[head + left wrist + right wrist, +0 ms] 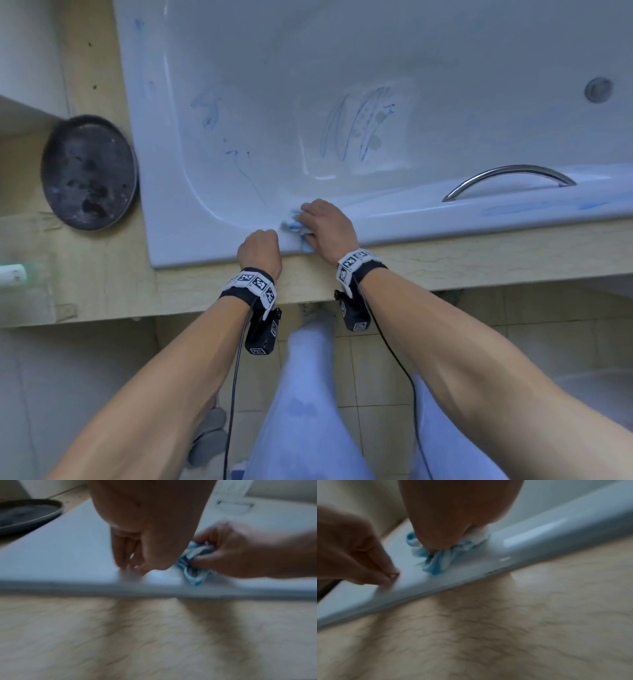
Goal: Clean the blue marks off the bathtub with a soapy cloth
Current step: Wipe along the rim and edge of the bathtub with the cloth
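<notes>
Blue-stained white cloth (297, 226): squeezed in the right hand (325, 229) grip, pressed on the white bathtub rim (219, 251).
Left hand (259, 251): fingertips (123, 563) rested on rim, nothing held.
Blue marks (356, 125): seen inside.

- A dark round pan (89, 172) lies on the beige stone ledge (445, 260).
- Grey slippers (209, 435) sit on the tiled floor (376, 359) below that ledge.
</notes>
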Tool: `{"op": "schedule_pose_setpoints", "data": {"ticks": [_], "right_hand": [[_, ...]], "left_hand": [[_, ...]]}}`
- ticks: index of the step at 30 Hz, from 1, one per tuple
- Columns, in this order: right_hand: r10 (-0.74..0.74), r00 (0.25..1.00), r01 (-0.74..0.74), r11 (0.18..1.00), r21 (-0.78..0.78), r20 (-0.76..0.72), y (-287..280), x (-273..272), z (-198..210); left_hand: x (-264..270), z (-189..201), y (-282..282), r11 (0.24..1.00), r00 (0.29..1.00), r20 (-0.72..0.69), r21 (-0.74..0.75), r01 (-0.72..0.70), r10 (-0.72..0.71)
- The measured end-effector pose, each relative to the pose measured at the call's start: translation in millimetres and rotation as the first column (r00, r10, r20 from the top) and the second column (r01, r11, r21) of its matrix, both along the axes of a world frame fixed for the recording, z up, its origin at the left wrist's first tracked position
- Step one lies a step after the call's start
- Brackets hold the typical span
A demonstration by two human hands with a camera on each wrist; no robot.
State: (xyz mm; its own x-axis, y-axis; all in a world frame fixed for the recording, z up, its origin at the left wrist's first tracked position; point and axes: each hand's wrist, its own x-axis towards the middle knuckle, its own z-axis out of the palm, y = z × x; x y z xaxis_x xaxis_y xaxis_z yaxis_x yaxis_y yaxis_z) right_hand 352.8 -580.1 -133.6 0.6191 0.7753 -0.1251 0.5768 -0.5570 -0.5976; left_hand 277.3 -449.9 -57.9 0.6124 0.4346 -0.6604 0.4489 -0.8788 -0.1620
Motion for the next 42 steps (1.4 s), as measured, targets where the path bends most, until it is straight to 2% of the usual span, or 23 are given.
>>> {"op": "schedule_pose_setpoints", "data": {"ticks": [3,6,8,12,17,20,23,26,27,29,32,33,35,38,42], "right_hand": [[-0.067,0.995,0.062,0.996,0.064,0.077,-59.8,14.2,-1.8],[-0.102,0.989,0.091,0.991,0.101,0.11,-115.0,30.8,-4.8],[-0.127,0.987,0.117,0.988,0.097,0.102,-144.6,40.3,-8.6],[-0.233,0.967,0.228,0.972,0.064,0.097,-196.9,63.5,-9.5],[-0.352,0.921,0.345,0.936,0.072,0.168,-289.8,97.5,-9.1],[-0.439,0.866,0.431,0.898,0.091,0.239,-357.2,121.3,-13.1],[-0.536,0.803,0.544,0.838,0.045,0.262,-413.9,148.6,-6.8],[-0.545,0.804,0.57,0.821,-0.045,0.238,-428.2,166.9,1.7],[-0.543,0.809,0.578,0.806,-0.128,0.226,-423.3,170.0,5.4],[-0.568,0.789,0.615,0.726,-0.308,0.235,-406.0,167.4,12.9],[-0.72,0.672,0.717,0.573,-0.398,0.174,-377.9,148.7,27.5],[-0.75,0.644,0.735,0.551,-0.396,0.153,-371.4,143.1,30.0],[-0.723,0.678,0.699,0.58,-0.419,0.132,-359.8,133.1,36.1],[-0.608,0.79,0.581,0.699,-0.417,0.08,-345.0,120.5,39.1],[-0.413,0.907,0.418,0.857,-0.3,0.083,-350.7,105.4,32.1]], "left_hand": [[30.8,3.8,-40.1,0.999,0.994,0.102,-0.023,-0.025,0.027],[61.1,-3.5,-93.6,0.988,0.957,0.289,-0.13,0.082,-0.042],[79.8,-8.9,-128.4,0.967,0.935,0.344,-0.196,0.161,-0.086],[104.1,-10.6,-183.3,0.935,0.923,0.351,-0.246,0.257,-0.161],[121.5,-4.5,-226.8,0.911,0.915,0.327,-0.252,0.327,-0.238],[131.1,-10.1,-247.6,0.881,0.9,0.321,-0.273,0.387,-0.296],[139.3,-17.3,-271.6,0.865,0.889,0.293,-0.261,0.428,-0.352],[149.7,-16.7,-292.1,0.906,0.915,0.263,-0.216,0.365,-0.305],[153.9,-16.0,-296.6,0.911,0.918,0.243,-0.193,0.363,-0.314],[162.4,-13.5,-301.1,0.909,0.914,0.194,-0.156,0.387,-0.356],[171.3,-11.3,-304.5,0.902,0.912,0.121,-0.14,0.408,-0.393],[172.9,-10.8,-305.3,0.903,0.912,0.102,-0.137,0.408,-0.396],[173.5,-10.4,-306.7,0.908,0.914,0.076,-0.113,0.404,-0.398],[172.6,-12.7,-306.3,0.909,0.912,0.064,-0.083,0.409,-0.405],[175.9,-10.9,-307.4,0.902,0.907,0.005,-0.103,0.419,-0.421]]}}
